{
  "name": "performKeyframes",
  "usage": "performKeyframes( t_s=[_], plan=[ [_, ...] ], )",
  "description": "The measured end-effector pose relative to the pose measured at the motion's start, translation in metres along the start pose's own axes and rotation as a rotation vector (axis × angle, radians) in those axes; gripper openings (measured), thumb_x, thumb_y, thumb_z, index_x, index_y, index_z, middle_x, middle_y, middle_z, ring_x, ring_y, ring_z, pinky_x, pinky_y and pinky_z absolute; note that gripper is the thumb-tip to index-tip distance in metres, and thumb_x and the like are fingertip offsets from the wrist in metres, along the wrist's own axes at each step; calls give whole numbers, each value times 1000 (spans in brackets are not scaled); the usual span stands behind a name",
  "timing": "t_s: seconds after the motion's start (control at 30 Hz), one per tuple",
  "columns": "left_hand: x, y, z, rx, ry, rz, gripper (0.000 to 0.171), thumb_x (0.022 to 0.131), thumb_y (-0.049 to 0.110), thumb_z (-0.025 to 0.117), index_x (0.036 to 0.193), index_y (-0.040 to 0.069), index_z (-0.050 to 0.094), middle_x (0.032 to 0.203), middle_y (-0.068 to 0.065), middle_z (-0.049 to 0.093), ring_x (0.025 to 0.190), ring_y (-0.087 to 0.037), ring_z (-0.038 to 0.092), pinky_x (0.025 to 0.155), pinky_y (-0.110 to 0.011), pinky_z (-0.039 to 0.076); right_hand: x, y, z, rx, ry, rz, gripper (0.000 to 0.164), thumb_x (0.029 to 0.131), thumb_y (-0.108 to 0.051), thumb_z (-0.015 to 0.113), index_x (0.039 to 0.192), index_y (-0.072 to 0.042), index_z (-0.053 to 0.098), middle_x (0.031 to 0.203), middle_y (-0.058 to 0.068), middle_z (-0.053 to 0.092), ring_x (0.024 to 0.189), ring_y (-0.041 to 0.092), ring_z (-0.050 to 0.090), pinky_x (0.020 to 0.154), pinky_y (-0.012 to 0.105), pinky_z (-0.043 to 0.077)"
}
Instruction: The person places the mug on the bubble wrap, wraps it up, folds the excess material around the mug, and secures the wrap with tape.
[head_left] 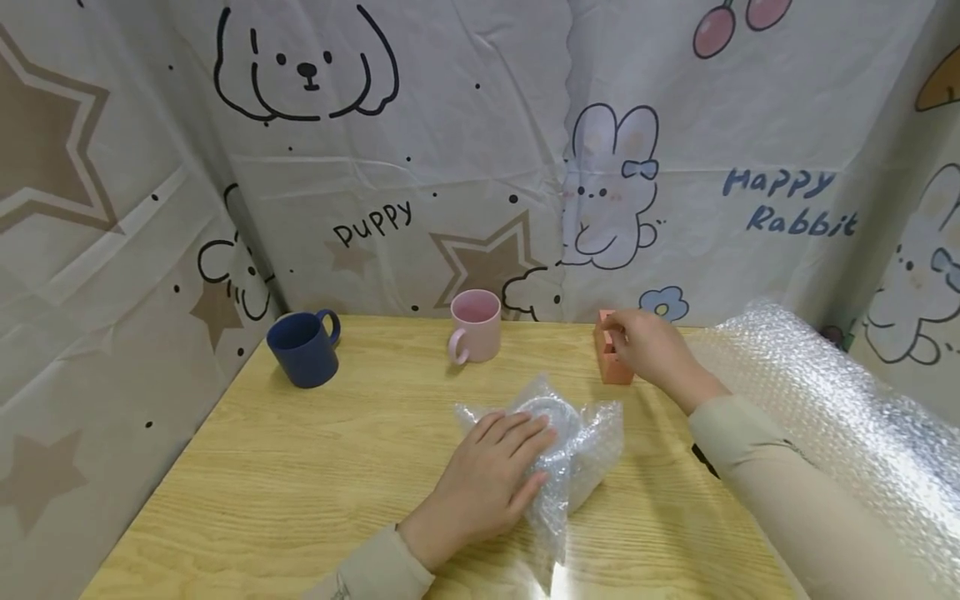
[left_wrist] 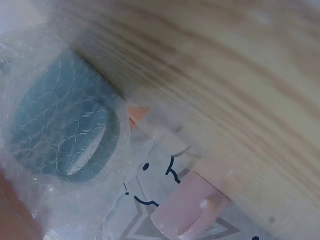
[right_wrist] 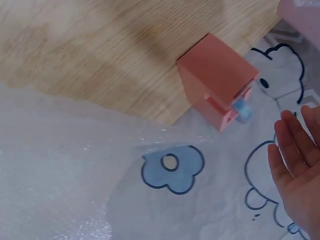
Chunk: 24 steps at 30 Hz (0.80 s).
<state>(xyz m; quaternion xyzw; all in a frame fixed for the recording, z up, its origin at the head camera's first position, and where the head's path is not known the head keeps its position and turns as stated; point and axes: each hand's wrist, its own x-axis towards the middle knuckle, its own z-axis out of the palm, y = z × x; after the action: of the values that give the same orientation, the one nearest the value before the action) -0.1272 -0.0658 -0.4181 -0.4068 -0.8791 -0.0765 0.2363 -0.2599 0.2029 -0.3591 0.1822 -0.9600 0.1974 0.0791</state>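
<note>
At the far left of the surface [head_left: 315, 450] stood a dark blue mug [head_left: 303, 354]; to its right stood a pink mug [head_left: 480, 332], near the printed cloth [head_left: 442, 125].

A white cloth [head_left: 450, 137] with many creases hangs like a wall behind the table [head_left: 337, 467]. On it is printed a rabbit with a blue bow [head_left: 609, 208]. To the left of this rabbit there are a dog face [head_left: 306, 73], the word "PUPPY" [head_left: 372, 223] and, lower, a brown star [head_left: 483, 260]. To its right stand the blue words "Happy Rabbit" [head_left: 801, 218]; pink cherries [head_left: 714, 33] are above it, a blue flower [head_left: 652, 302] is below it. Under the rabbit, the table shows yellowish wood grain, and a white shine [head_left: 557, 577] lies on its near part.
</note>
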Motion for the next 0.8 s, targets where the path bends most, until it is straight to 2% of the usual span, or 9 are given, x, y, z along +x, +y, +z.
performKeyframes(
  t_s=[0.07,0.13,0.27,0.33,0.4,0.53,0.63,0.8],
  plan=[
    [0,0,0,2,-2,-2,46,103,40,43,140,16,54,143,-2,54,134,-21,46,115,-39,30,3,4,1,-8,-22,50,22,97,-3,54,111,6,69,105,19,70,83,28,70,70,41,58],
    [0,-1,0,0,-5,-4,46,103,39,44,140,16,54,143,-2,54,134,-21,46,115,-39,30,6,7,2,-33,-43,100,24,97,-5,52,110,7,68,103,20,70,83,28,67,72,42,56],
    [0,0,0,3,-5,-1,45,103,39,43,141,16,54,143,-1,53,134,-21,45,115,-38,30,8,12,3,-86,-77,214,22,97,-9,50,85,3,65,84,16,65,70,27,55,62,40,50],
    [0,0,0,6,-4,2,45,104,40,43,141,16,54,143,-1,53,134,-20,45,115,-38,30,8,14,4,-89,-100,278,28,97,-10,49,72,-2,58,74,13,59,65,26,51,56,37,45],
    [1,0,0,8,-4,1,46,103,40,43,141,16,54,143,-1,53,134,-20,45,116,-39,30,8,15,6,-82,-116,330,32,97,-13,49,66,-5,53,70,13,56,62,25,50,52,36,43],
    [1,0,0,1,-7,-5,45,102,39,47,141,17,54,143,-1,53,134,-20,45,116,-39,29,7,16,12,-83,-145,407,34,99,-20,50,69,-3,57,77,16,60,66,27,55,52,37,46],
    [1,1,0,-3,-12,-12,46,101,40,49,141,17,54,144,-1,53,135,-20,45,116,-39,29,6,14,17,-86,-154,423,32,99,-22,51,78,0,62,84,17,63,69,28,56,55,38,48],
    [0,1,0,4,-30,-19,46,102,39,49,142,17,53,146,0,52,136,-19,43,116,-38,29,3,13,21,-45,-154,457,30,99,-23,54,81,1,61,80,14,61,67,25,54,55,33,44]
  ],
)
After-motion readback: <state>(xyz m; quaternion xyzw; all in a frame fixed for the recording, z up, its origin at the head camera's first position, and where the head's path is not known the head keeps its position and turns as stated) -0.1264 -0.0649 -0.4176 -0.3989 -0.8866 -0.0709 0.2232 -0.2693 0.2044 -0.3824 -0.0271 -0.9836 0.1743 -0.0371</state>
